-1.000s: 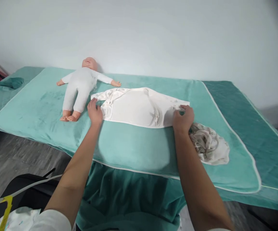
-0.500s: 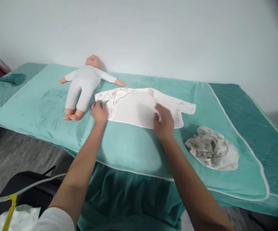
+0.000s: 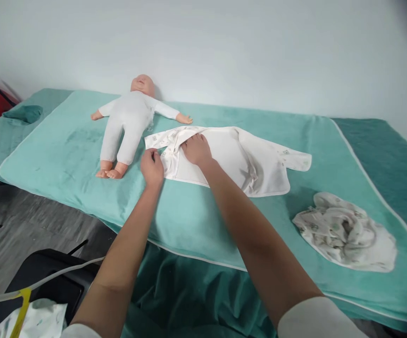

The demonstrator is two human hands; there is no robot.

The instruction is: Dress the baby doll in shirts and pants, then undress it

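A white long-sleeved baby shirt [image 3: 220,155] with a small print on its sleeves lies spread open on the green bed cover. My left hand [image 3: 152,167] has its fingers curled closed at the shirt's left side, just below the left sleeve. Farther in, my right hand [image 3: 196,149] reaches across the shirt, its bent fingers closed at the edge of the left front flap. My fingertips partly hide the cloth there. Behind my left hand, a baby doll [image 3: 129,122] in a white body suit lies on its back, arms spread.
A crumpled printed baby garment [image 3: 344,234] rests on the right of the green cover [image 3: 65,150]. A black chair [image 3: 51,267] with printed cloth [image 3: 36,319], a pale tube [image 3: 65,270] and a yellow strap [image 3: 22,312] stands at lower left. A white wall [image 3: 224,56] rises behind.
My right hand has moved left from the shirt's right part to its left flap. The shirt's right part is now wrinkled. My left hand has curled more. The view has shifted slightly.
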